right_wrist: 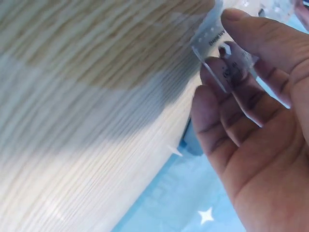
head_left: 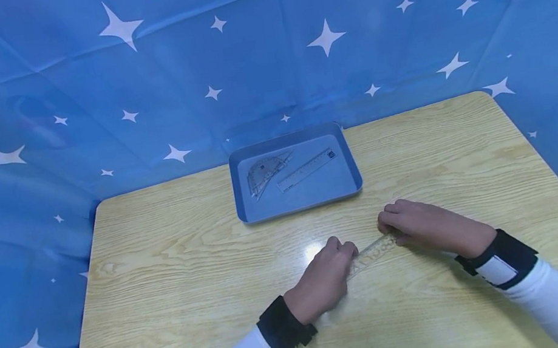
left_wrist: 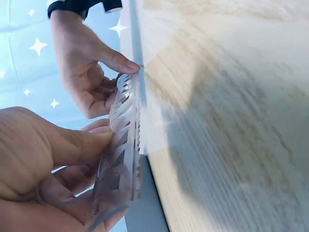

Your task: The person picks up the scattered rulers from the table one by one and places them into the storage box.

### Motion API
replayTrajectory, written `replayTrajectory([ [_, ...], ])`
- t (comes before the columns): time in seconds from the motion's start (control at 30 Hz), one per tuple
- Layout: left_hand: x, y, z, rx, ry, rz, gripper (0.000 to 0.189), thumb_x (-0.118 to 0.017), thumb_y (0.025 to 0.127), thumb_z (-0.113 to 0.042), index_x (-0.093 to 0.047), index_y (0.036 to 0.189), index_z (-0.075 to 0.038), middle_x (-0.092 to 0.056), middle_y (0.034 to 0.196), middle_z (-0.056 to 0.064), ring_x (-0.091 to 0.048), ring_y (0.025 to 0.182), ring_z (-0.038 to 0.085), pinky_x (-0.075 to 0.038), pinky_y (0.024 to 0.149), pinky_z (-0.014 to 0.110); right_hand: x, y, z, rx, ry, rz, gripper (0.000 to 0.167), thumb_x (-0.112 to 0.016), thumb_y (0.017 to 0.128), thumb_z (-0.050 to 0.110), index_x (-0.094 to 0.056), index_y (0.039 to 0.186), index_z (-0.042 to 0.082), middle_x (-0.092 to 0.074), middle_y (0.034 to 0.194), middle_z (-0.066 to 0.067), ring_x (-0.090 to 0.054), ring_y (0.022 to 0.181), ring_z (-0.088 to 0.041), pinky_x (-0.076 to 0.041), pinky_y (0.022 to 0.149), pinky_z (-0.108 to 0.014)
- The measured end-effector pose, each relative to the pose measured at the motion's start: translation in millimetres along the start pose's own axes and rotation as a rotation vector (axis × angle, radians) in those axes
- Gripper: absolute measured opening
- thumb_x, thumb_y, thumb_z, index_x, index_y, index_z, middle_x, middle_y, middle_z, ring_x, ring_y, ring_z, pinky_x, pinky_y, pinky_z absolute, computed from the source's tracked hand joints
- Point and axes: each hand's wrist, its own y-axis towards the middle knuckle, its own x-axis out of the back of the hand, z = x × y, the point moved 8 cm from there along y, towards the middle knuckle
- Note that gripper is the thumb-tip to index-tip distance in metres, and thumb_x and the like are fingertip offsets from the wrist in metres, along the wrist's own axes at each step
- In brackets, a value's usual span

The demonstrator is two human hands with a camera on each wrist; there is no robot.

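Note:
A clear stencil ruler (head_left: 372,254) with cut-out shapes is stretched between both hands, above the wooden table. My left hand (head_left: 324,280) pinches its near-left end between thumb and fingers. At the other end, my right hand (head_left: 434,225) grips it, thumb on one face and fingers behind. In the left wrist view, the ruler (left_wrist: 120,137) shows triangular cut-outs and one wavy edge. Small dark print and part of a cut-out are visible on the ruler's end (right_wrist: 227,72) in the right wrist view.
Beyond the hands, a blue tray (head_left: 301,208) sits at the table's (head_left: 172,265) back edge. Inside lie a clear protractor (head_left: 259,172), a clear set square (head_left: 283,159) overlapping it, and a straight ruler (head_left: 306,170). A blue star-patterned cloth (head_left: 261,66) hangs behind.

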Motion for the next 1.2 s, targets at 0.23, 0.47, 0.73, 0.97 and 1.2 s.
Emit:
replayTrajectory([
  [0.23, 10.3, -1.6, -0.4, -0.065, -0.062, -0.012, 0.031, -0.055, 0.096, 0.010, -0.067, 0.120, -0.007, -0.066, 0.101, 0.003, -0.062, 0.091, 0.011, -0.053, 0.081, 0.020, -2.4, 2.5, 0.9, -0.022, -0.007, 0.017, 0.029, -0.079, 0.086, 0.002, -0.057, 0.098, 0.016, -0.054, 0.086, 0.008, -0.049, 0.078, -0.008, -0.048, 0.068, -0.029],
  [0.47, 28.3, -1.8, 8.2, -0.070, -0.187, -0.082, 0.025, -0.051, 0.105, -0.002, -0.072, 0.118, -0.006, -0.074, 0.107, 0.004, -0.068, 0.103, 0.013, -0.055, 0.092, 0.024, -1.6, 5.6, 4.4, -0.001, -0.083, -0.057, 0.026, -0.079, 0.087, 0.003, -0.059, 0.101, 0.013, -0.059, 0.083, 0.004, -0.052, 0.073, -0.009, -0.050, 0.065, -0.029],
  [0.73, 49.5, -7.0, 17.5, -0.050, -0.220, -0.150, 0.022, -0.056, 0.103, -0.001, -0.073, 0.118, -0.004, -0.074, 0.108, 0.006, -0.070, 0.103, 0.015, -0.057, 0.092, 0.029, 9.8, 8.5, 12.2, 0.137, -0.169, -0.238, 0.030, -0.082, 0.084, 0.005, -0.063, 0.107, 0.008, -0.064, 0.091, -0.002, -0.060, 0.080, -0.013, -0.055, 0.071, -0.031],
  [0.97, 71.7, -8.4, 31.6, -0.023, -0.253, -0.205, 0.021, -0.060, 0.102, 0.000, -0.073, 0.118, -0.004, -0.074, 0.106, 0.005, -0.070, 0.097, 0.015, -0.057, 0.087, 0.033, 27.8, 18.8, 19.5, 0.215, -0.167, -0.313, 0.036, -0.081, 0.083, 0.001, -0.065, 0.115, 0.003, -0.067, 0.108, -0.008, -0.063, 0.097, -0.021, -0.057, 0.084, -0.035],
  [1.2, 89.6, -7.5, 47.4, 0.013, -0.294, -0.209, 0.022, -0.061, 0.100, 0.004, -0.073, 0.118, -0.001, -0.074, 0.104, 0.008, -0.070, 0.096, 0.018, -0.058, 0.083, 0.033, 37.6, 34.8, 25.6, 0.241, -0.196, -0.302, 0.032, -0.055, 0.106, 0.008, -0.062, 0.136, 0.004, -0.066, 0.119, -0.011, -0.063, 0.106, -0.025, -0.057, 0.089, -0.037],
])
